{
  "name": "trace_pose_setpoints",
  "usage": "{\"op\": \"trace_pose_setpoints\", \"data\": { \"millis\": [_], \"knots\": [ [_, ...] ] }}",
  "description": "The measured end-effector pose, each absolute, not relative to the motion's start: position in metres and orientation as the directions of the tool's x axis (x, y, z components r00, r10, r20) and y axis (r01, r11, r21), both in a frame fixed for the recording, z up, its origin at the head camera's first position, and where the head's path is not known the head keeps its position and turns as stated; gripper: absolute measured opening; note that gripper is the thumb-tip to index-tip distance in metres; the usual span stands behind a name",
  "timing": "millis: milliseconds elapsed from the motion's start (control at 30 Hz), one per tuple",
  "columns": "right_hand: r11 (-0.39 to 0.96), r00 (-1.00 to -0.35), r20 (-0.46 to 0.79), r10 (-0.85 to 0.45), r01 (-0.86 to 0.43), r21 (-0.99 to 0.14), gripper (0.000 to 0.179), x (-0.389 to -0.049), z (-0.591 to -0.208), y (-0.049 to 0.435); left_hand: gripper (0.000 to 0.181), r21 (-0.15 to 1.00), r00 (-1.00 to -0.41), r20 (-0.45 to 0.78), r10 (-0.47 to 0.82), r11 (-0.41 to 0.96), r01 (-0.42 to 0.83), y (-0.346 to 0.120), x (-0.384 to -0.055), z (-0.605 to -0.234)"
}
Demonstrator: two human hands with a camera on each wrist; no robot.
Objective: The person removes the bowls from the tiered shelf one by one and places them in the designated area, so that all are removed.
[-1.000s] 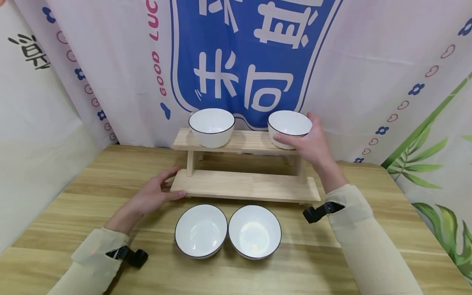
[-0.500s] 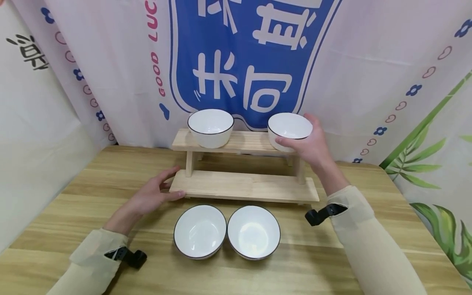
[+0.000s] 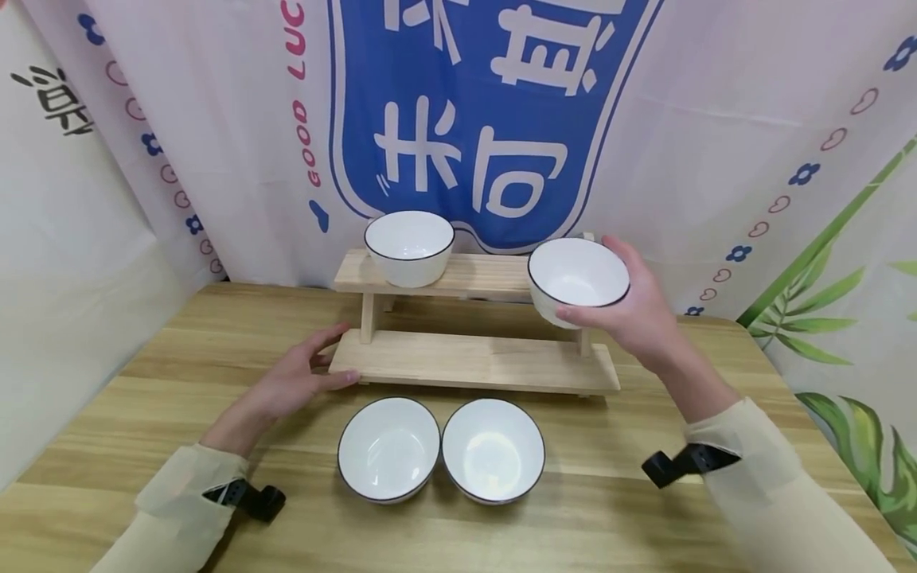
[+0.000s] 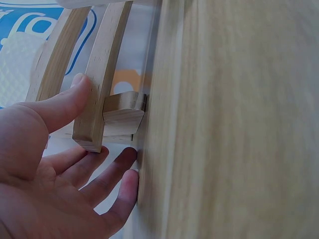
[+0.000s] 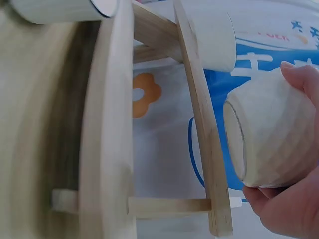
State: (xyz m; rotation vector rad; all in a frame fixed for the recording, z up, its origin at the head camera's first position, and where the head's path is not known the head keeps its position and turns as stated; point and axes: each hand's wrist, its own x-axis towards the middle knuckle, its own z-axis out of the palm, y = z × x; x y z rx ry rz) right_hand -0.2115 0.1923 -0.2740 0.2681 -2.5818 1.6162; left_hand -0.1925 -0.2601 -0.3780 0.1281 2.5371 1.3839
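Observation:
A white bowl (image 3: 579, 272) with a dark rim is in my right hand (image 3: 637, 314), thumb on its near side and fingers round the far side. In the right wrist view this bowl (image 5: 271, 129) hangs clear of the upper shelf (image 5: 202, 119), its base apart from the wood. My left hand (image 3: 297, 380) holds the left end of the two-tier wooden stand (image 3: 473, 360). The left wrist view shows the thumb (image 4: 75, 94) against the lower board (image 4: 94, 99) and some fingertips at its end. Another white bowl (image 3: 410, 248) stands on the upper shelf's left.
Two more white bowls (image 3: 389, 450) (image 3: 493, 451) sit side by side on the wooden table (image 3: 587, 509), in front of the stand. A printed cloth (image 3: 680, 143) hangs close behind the stand.
My right hand has lifted the bowl off the upper shelf's right end and brought it nearer and slightly right. My left hand stays on the stand's end.

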Motion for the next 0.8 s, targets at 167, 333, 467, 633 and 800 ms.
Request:
{"op": "trace_pose_setpoints", "data": {
  "millis": [167,333,467,633,800],
  "knots": [
    [0.495,-0.974,0.154,-0.168,-0.219,-0.841,0.124,-0.189,-0.279,0.207,0.103,0.833,-0.964,-0.183,0.192,0.55,-0.048,-0.26,-0.192,-0.377],
    [0.565,-0.96,0.155,-0.232,-0.263,-0.782,0.124,-0.166,-0.288,0.222,0.103,0.836,-0.964,-0.189,0.188,0.545,-0.058,-0.259,-0.192,-0.376],
    [0.59,-0.947,0.164,-0.277,-0.302,-0.749,0.122,-0.151,-0.3,0.232,0.102,0.839,-0.964,-0.188,0.191,0.541,-0.057,-0.259,-0.193,-0.377],
    [0.577,-0.934,0.159,-0.32,-0.325,-0.75,0.117,-0.134,-0.316,0.244,0.102,0.833,-0.964,-0.187,0.191,0.551,-0.053,-0.259,-0.192,-0.376],
    [0.576,-0.916,0.185,-0.357,-0.372,-0.728,0.118,-0.121,-0.331,0.253,0.101,0.835,-0.964,-0.185,0.192,0.548,-0.051,-0.26,-0.192,-0.377]
  ]
}}
